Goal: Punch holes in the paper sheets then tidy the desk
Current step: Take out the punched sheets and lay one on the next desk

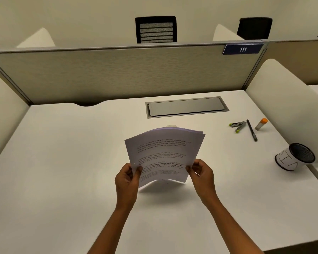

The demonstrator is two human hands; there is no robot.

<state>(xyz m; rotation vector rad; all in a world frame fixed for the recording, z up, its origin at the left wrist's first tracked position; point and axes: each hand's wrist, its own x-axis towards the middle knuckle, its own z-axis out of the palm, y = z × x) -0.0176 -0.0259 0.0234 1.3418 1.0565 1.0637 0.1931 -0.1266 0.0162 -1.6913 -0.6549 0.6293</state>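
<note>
A thin stack of printed paper sheets (163,153) is held up above the middle of the white desk (62,162), its top edge tilted away from me. My left hand (128,177) grips the stack's lower left edge, thumb on the front. My right hand (202,174) pinches the lower right edge. A small pale object (171,126), mostly hidden, peeks out on the desk just behind the sheets; I cannot tell what it is.
At the right of the desk lie a grey stapler with green tips (237,125), a black pen (252,130) and an orange-capped glue stick (261,123). A mesh pen cup (294,156) lies on its side near the right edge. A grey cable hatch (186,106) sits at the back.
</note>
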